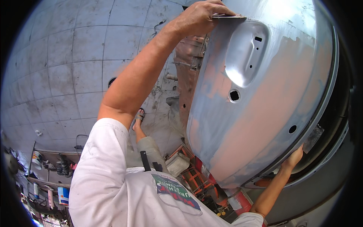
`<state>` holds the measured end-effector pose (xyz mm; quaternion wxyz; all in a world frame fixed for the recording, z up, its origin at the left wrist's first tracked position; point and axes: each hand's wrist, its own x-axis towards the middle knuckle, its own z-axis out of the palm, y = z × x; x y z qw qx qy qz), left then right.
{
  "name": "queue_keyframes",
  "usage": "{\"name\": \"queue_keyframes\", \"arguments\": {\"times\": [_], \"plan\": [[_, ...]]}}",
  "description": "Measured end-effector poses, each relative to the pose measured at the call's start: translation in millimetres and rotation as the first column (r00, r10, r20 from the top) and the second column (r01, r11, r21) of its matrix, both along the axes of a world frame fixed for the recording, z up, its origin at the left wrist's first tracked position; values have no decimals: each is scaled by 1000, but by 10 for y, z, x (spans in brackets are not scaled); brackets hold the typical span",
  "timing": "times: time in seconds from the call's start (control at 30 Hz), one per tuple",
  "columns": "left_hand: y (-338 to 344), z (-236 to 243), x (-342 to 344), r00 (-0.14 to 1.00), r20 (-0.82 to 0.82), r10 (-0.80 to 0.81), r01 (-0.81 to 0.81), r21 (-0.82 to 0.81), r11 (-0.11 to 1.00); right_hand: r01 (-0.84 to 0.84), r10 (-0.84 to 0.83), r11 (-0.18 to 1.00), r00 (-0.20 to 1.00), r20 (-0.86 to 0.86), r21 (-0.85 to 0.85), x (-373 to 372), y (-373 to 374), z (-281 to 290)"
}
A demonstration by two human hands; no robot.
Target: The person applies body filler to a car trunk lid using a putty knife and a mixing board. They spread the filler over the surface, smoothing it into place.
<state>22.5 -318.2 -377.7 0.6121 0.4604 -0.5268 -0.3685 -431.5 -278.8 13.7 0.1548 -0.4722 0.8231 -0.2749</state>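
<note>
A car body panel [261,109] lies before me, its surface patched in bare grey metal and pinkish filler, with a smooth oval recess [242,53] and several holes. At its far left edge my left hand [206,13] is closed on a thin flat grey piece [228,16], its edge against the panel; whether this is a spreader or a folded sheet I cannot tell. My right hand [294,156] is at the panel's right rim, fingers closed and partly hidden. Beside those fingers shows a greyish, smeared, partly see-through sheet [314,139].
Dirty pale floor tiles [89,43] spread to the left. At lower left a shelf rack [53,151] holds cans, bottles and tools. An orange metal frame [194,181] stands below the panel, near my body. A dark opening with a curved rim [334,109] borders the panel's right side.
</note>
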Motion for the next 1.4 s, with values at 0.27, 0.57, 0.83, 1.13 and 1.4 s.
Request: {"name": "queue_keyframes", "arguments": {"times": [0.27,0.57,0.83,1.13,1.4], "plan": [[1423,78,-1107,965,-41,259,-257,50,965,9,-9,1000,1000,-7,14,86,39,2],[1476,-119,-623,993,10,114,-114,12,993,-66,65,998,993,-96,1,72,-10,-56],[-387,6,156,992,15,122,-115,-234,965,-54,53,998,996,-68,-15,-71,-78,13],[457,-11,-244,992,107,63,-45,-165,985,19,-21,999,997,-73,-38,81,-4,48],[1369,-19,-1088,959,71,273,-264,-110,958,-6,3,1000,995,-96,-29,120,-22,72]]}}
